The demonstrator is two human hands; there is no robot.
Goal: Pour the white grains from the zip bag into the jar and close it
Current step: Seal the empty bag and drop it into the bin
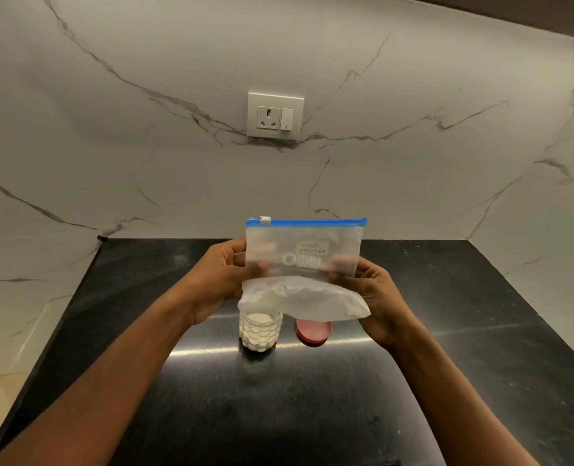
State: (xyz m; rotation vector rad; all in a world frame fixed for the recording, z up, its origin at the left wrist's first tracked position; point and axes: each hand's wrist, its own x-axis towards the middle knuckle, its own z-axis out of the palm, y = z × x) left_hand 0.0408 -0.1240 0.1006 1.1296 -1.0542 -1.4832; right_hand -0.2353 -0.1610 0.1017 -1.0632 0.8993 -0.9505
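Observation:
I hold a clear zip bag (304,264) upright in the air with both hands. It has a blue zip strip with a white slider at its top left and a handwritten label. White powder fills its sagging bottom. My left hand (223,280) grips its left edge, my right hand (376,297) its right side. Right below the bag stands a small clear textured jar (260,332), lidless and holding white grains. The red lid (313,332) lies flat on the counter just right of the jar, partly hidden by the bag.
The black polished counter (446,331) runs between marble walls at the back and both sides. A wall socket with a switch (275,116) sits on the back wall above the bag.

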